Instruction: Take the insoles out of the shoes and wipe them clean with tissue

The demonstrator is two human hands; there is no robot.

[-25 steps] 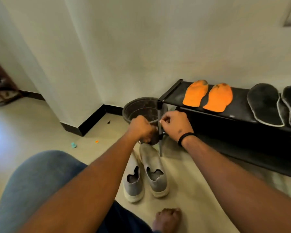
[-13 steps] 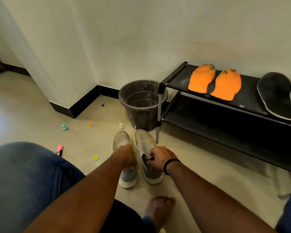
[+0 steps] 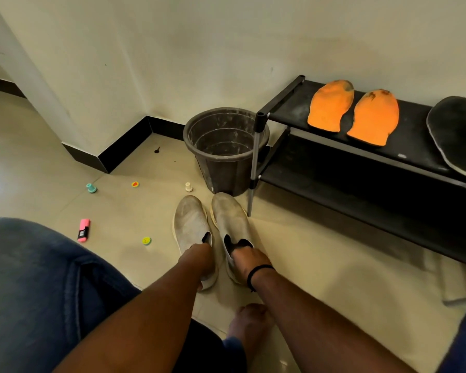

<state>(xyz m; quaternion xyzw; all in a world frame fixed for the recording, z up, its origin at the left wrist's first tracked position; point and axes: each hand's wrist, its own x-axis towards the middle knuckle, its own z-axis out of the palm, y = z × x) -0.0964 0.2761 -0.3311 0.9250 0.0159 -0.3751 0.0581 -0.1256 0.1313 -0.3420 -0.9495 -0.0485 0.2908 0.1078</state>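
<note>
Two dusty grey slip-on shoes stand side by side on the floor, toes toward the wall: a left shoe (image 3: 190, 224) and a right shoe (image 3: 230, 219). My left hand (image 3: 199, 261) grips the heel end of the left shoe, fingers curled over its opening. At the other opening, my right hand (image 3: 249, 262) reaches in with its fingers and holds the right shoe's collar. Whether a hand touches an insole inside is hidden. Two orange insoles (image 3: 353, 114) and a black insole (image 3: 457, 133) lie on the rack's top shelf.
A black two-shelf shoe rack (image 3: 334, 184) stands at the right against the wall, with a dark bucket (image 3: 225, 149) beside its front leg. A pink highlighter (image 3: 84, 230) and small caps are scattered on the tiles at left. My knee and bare foot (image 3: 249, 324) are below.
Both hands came down from the rack's post to the shoes and took hold of their openings. The view tilted downward.
</note>
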